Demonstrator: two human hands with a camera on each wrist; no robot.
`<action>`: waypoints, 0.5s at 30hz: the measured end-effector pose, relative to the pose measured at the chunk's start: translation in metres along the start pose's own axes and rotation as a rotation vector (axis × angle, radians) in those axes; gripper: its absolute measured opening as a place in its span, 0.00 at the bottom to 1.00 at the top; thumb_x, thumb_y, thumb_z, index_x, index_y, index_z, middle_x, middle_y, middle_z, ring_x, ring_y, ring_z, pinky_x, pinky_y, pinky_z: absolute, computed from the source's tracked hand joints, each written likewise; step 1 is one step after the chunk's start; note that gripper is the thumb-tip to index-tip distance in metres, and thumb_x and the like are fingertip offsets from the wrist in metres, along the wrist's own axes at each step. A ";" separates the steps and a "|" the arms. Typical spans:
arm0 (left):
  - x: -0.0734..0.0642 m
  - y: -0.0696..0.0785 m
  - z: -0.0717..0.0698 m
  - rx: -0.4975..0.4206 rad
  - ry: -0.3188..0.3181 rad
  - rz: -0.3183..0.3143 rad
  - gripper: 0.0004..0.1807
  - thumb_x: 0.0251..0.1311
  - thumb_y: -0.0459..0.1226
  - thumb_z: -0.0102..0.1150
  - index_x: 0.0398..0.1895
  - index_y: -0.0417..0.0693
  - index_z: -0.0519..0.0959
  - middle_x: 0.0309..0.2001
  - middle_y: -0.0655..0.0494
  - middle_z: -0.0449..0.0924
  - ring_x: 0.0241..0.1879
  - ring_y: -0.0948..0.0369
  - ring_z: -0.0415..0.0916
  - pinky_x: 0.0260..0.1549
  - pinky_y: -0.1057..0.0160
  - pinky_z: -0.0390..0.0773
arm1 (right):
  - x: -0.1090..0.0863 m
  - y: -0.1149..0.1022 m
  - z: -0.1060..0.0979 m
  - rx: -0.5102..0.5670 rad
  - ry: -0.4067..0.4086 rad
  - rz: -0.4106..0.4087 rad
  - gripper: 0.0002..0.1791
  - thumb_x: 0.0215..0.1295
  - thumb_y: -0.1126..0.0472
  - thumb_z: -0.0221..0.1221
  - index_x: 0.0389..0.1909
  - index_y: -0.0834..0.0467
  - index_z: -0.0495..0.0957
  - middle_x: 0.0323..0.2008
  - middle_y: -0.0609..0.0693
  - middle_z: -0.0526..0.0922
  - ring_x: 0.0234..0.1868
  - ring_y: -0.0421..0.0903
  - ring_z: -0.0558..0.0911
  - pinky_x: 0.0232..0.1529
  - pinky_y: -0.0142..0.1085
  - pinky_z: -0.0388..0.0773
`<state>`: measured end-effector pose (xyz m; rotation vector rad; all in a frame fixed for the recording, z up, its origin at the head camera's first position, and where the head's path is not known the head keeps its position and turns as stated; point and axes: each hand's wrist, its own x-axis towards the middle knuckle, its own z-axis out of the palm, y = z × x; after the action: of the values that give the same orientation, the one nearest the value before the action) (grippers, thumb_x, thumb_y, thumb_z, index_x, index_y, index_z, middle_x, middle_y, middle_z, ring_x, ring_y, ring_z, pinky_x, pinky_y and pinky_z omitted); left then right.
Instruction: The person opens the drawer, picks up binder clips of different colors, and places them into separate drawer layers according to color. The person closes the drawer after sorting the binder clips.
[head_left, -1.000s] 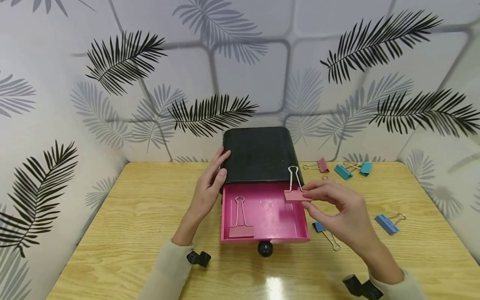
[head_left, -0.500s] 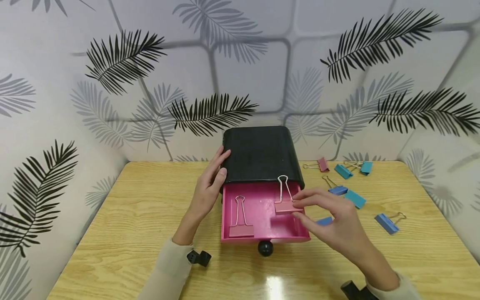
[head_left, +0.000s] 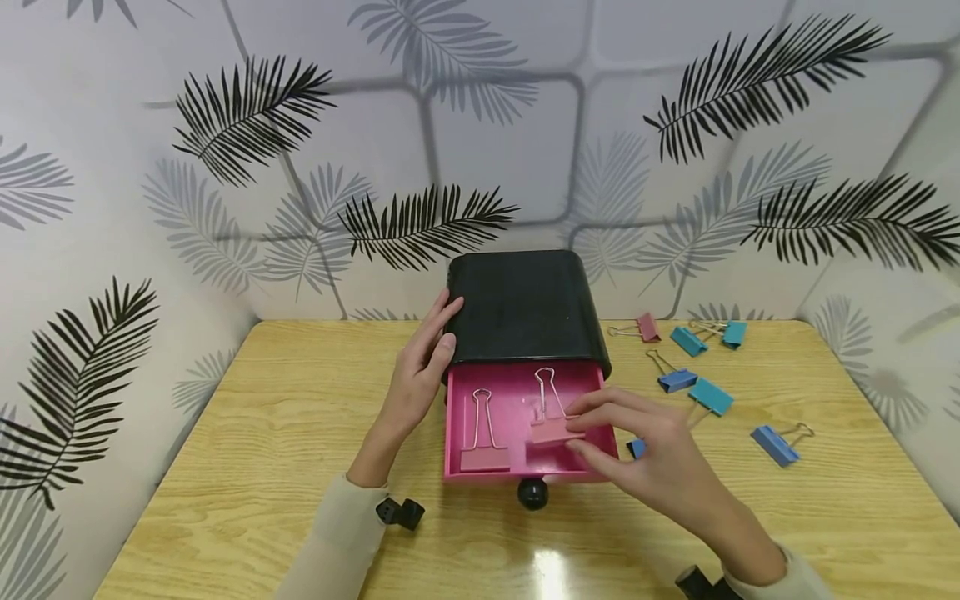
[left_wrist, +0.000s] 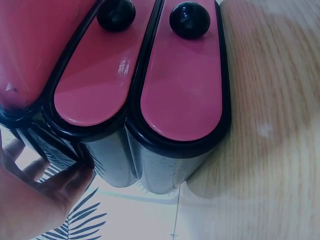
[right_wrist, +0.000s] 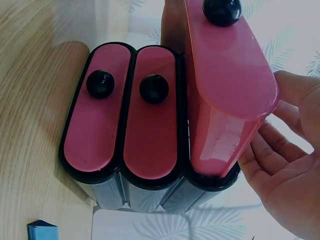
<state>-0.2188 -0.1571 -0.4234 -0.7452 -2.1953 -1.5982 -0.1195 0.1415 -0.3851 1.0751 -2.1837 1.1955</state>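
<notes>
A black three-drawer box (head_left: 525, 307) with pink fronts has its top drawer (head_left: 517, 398) pulled out. Against the box's left side rests my left hand (head_left: 415, 367), fingers extended; the left wrist view shows its fingers (left_wrist: 65, 182) touching the casing. My right hand (head_left: 648, 446) pinches a pink binder clip (head_left: 549, 431) by its right end, above the drawer floor, wire handle pointing away. Another pink binder clip (head_left: 484, 459) lies in the drawer's front left corner. In the right wrist view the drawer front hides the held clip and some fingertips.
Right of the box lie several loose clips: a pink one (head_left: 648, 327), teal ones (head_left: 710, 396) and blue ones (head_left: 776, 445). One blue clip (head_left: 636, 448) is partly hidden by my right hand. A black ball knob (head_left: 532, 493) sticks out from the drawer front.
My right hand has carried the pink binder clip leftward and toward the drawer's front, from the drawer's right edge to nearer its middle. The left hand has stayed on the box.
</notes>
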 end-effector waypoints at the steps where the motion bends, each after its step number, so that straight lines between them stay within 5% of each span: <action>1: 0.000 0.000 0.000 -0.001 0.000 -0.001 0.26 0.79 0.41 0.45 0.77 0.53 0.67 0.81 0.54 0.54 0.79 0.60 0.50 0.74 0.52 0.57 | 0.001 -0.001 0.000 -0.007 -0.010 0.009 0.21 0.49 0.73 0.76 0.42 0.49 0.88 0.45 0.43 0.86 0.46 0.42 0.85 0.55 0.26 0.76; 15: 0.001 -0.001 -0.001 -0.010 -0.001 -0.004 0.26 0.79 0.42 0.45 0.77 0.54 0.67 0.81 0.54 0.54 0.79 0.61 0.51 0.74 0.52 0.59 | 0.010 -0.005 0.006 -0.065 -0.092 0.026 0.17 0.51 0.71 0.76 0.40 0.50 0.88 0.43 0.41 0.86 0.43 0.41 0.86 0.51 0.22 0.77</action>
<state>-0.2199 -0.1578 -0.4237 -0.7450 -2.1926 -1.6116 -0.1214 0.1306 -0.3790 1.0978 -2.2966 1.0976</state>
